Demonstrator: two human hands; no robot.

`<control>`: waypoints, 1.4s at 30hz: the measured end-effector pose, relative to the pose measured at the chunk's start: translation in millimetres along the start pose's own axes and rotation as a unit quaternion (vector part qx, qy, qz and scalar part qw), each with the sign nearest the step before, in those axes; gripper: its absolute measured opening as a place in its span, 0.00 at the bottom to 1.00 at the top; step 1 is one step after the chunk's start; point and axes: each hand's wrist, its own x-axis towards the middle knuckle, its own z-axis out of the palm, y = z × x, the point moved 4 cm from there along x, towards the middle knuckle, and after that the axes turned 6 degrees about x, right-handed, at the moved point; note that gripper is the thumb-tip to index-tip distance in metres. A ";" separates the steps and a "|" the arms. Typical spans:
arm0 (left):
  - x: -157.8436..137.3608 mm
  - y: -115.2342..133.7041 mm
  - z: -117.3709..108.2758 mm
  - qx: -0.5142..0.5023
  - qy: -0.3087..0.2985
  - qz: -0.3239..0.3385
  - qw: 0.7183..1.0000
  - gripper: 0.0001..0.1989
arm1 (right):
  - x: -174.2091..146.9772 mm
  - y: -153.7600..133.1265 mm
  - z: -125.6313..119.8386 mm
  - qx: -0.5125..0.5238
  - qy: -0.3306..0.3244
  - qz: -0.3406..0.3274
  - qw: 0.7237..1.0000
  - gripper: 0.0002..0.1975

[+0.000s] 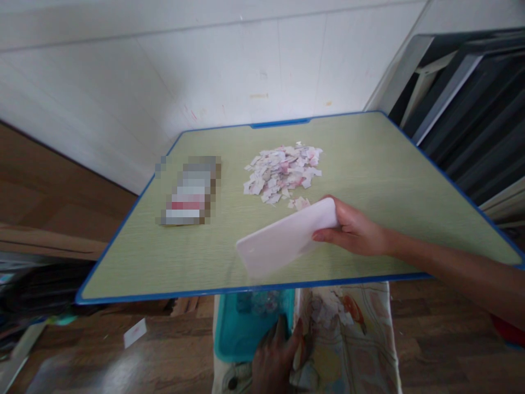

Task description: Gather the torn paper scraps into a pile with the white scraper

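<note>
My right hand (355, 227) grips one end of a flat white rectangular plastic piece with rounded corners (283, 238), tilted above the front of the green table; whether it is a lid or a shallow box I cannot tell. Just behind it lies a heap of torn paper scraps (283, 172), white with pink patches. Below the table edge, my left hand (274, 353) is at the right rim of a teal tray (233, 339), fingers on the inner side and thumb outside. Clear plastic items (262, 302) lie in that tray. More paper scraps (328, 309) rest on the patterned cloth beside it.
The green table (389, 164) has a blue rim and stands against a white wall (205, 76). A blurred-out rectangular object (191, 191) lies on its left side. Dark panels (471, 109) lean at right. A white paper piece (135, 332) lies on the wooden floor.
</note>
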 end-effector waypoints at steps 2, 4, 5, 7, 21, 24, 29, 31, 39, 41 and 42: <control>-0.1 0.6 1.9 0.000 0.000 0.000 1.000 0.47 | 0.4 0.8 -1.0 -0.008 0.016 -0.002 1.000 0.10; 0.1 0.9 2.8 0.002 0.003 -0.002 1.000 0.45 | 0.5 1.8 -1.2 -0.025 0.026 0.001 0.999 0.10; 0.2 0.9 2.8 0.004 0.005 -0.005 1.000 0.44 | 0.4 2.2 -0.8 -0.032 0.026 0.005 0.999 0.10; 0.4 0.7 2.0 0.008 0.009 -0.008 1.000 0.42 | -0.2 2.5 0.9 -0.034 0.019 0.012 0.999 0.11; 1.3 -1.0 -2.7 -0.006 -0.011 0.008 1.000 0.40 | -1.5 -4.4 10.2 -0.014 -0.040 0.031 0.999 0.12; 0.1 -1.2 -3.5 -0.005 -0.010 0.005 1.000 0.41 | -1.9 -3.8 9.8 -0.012 -0.039 0.024 0.999 0.12; -1.3 -0.2 -1.6 -0.017 -0.022 0.003 1.000 0.48 | -1.4 -2.6 4.3 -0.004 0.001 0.003 1.000 0.10; -0.4 -0.1 -0.2 -0.021 -0.029 0.009 0.999 0.48 | -1.3 -2.5 0.9 -0.002 0.016 -0.015 1.000 0.10; 1.4 -0.5 -1.9 -0.031 -0.059 0.018 0.998 0.49 | -2.6 -2.6 -1.7 0.044 0.012 -0.018 0.999 0.11; 0.6 0.3 -2.4 -0.019 -0.033 0.014 0.999 0.48 | -2.8 -2.4 0.0 0.056 0.000 -0.007 0.998 0.11; 0.1 0.6 -2.1 -0.014 -0.022 0.011 1.000 0.47 | -2.9 -1.9 0.4 0.059 -0.001 -0.003 0.998 0.11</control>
